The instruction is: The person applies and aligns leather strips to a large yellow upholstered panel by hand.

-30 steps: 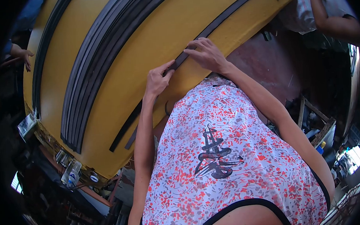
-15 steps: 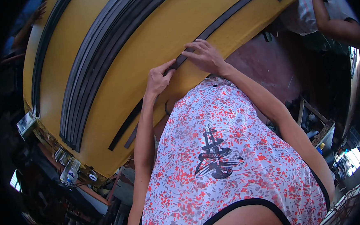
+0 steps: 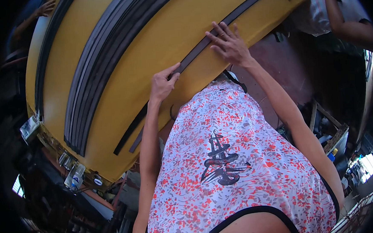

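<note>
Closest in, a floral sleeveless top [image 3: 234,130] is seen, and just beyond it the long dark strip [image 3: 196,52] is being worked on the near side of the yellow tabletop [image 3: 137,79]. By the left hand [image 3: 163,84] it is pinched between thumb and forefinger; by the right hand [image 3: 233,49], fingers spread wide, it is covered farther along, fingertips laid across it. Behind the left forearm, two dark strip ends [image 3: 129,132] are partly hidden.

Over to the table's left end: a clear plastic container [image 3: 73,179] is placed beside small cylindrical containers [image 3: 64,159], the contents of both too small to be made out. Near the corner, a pale box-shaped container [image 3: 29,128] is set; what is held inside cannot be told.

Farther across, a thick row of dark strips [image 3: 98,72] is laid out, and beyond it another dark band [image 3: 46,52]. Past that, a co-worker's hand [image 3: 46,8] is glimpsed, fingers parted; at upper right, another person's arm [image 3: 336,15] is reached toward the table edge.
</note>
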`<state>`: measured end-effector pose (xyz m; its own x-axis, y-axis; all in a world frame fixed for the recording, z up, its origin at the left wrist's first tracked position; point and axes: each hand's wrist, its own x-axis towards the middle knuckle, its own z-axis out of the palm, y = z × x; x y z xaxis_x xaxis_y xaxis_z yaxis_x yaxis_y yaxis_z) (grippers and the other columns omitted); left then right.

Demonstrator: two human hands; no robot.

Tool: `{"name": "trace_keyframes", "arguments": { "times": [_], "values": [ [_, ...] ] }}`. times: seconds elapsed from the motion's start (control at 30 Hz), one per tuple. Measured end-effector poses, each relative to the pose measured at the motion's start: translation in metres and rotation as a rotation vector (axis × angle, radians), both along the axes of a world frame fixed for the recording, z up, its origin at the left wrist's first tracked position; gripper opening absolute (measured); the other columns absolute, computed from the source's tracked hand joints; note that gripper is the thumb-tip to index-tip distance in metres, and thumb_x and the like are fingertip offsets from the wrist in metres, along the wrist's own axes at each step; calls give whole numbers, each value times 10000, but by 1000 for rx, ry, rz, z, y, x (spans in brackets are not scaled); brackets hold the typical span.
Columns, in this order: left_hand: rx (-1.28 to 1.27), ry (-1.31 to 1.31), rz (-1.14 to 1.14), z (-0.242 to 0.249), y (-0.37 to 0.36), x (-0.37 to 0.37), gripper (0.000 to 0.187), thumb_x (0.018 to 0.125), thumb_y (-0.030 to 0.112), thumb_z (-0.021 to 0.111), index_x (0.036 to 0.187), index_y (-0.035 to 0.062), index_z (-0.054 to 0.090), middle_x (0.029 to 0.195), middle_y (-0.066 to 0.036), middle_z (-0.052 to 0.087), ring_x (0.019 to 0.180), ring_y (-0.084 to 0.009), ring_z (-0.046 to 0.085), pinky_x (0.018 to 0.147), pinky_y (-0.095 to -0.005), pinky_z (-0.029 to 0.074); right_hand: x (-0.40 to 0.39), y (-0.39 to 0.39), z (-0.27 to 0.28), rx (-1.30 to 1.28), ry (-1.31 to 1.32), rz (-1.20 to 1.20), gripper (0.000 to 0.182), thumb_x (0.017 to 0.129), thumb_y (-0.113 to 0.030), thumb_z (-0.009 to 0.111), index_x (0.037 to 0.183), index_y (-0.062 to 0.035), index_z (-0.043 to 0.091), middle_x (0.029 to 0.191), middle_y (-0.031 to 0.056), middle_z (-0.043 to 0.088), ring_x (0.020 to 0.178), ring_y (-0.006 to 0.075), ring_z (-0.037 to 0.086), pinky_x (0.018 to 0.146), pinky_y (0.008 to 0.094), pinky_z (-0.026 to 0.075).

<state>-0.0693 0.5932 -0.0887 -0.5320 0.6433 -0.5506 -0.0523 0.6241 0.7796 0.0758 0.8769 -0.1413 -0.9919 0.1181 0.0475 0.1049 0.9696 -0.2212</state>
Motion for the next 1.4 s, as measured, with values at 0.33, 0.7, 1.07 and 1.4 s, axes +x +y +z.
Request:
{"name": "trace_keyframes", "arguments": {
  "times": [0.33, 0.7, 1.07, 1.4],
  "values": [
    [37, 54, -4, -18, 72, 4, 384, 862, 183, 675, 1231, 81, 685, 782, -109, 687, 558, -157, 588, 645, -319, 507, -9, 40, 26, -337, 216, -267, 284, 911, -194, 649, 1188, -143, 685, 1284, 71, 621, 1159, 286, 589, 1019, 422, 439],
    [40, -184, -69, 12, 64, -7, 505, 918, 127, 685, 1394, 45, 538, 794, -39, 637, 536, -81, 580, 503, -219, 473, -22, 16, 15, -371, 320, -106, 200, 796, -55, 695, 982, -117, 729, 1082, 35, 670, 1043, 256, 625, 918, 379, 492],
    [8, -154, 23, 19, 0, -1, 442, 897, 127, 704, 1333, 133, 631, 809, -49, 683, 549, -74, 551, 497, -250, 489, -22, 32, 10, -359, 273, -72, 221, 800, -53, 669, 996, -135, 730, 1081, 16, 662, 1041, 255, 620, 918, 380, 498],
    [44, -35, -38, 4, 0, 1, 460, 885, 140, 713, 1337, 151, 630, 724, -31, 673, 585, -72, 557, 589, -255, 473, -27, 23, 23, -286, 207, -1, 180, 848, -134, 689, 1020, -151, 738, 1031, 44, 648, 977, 258, 617, 862, 370, 500]
  ]
}}
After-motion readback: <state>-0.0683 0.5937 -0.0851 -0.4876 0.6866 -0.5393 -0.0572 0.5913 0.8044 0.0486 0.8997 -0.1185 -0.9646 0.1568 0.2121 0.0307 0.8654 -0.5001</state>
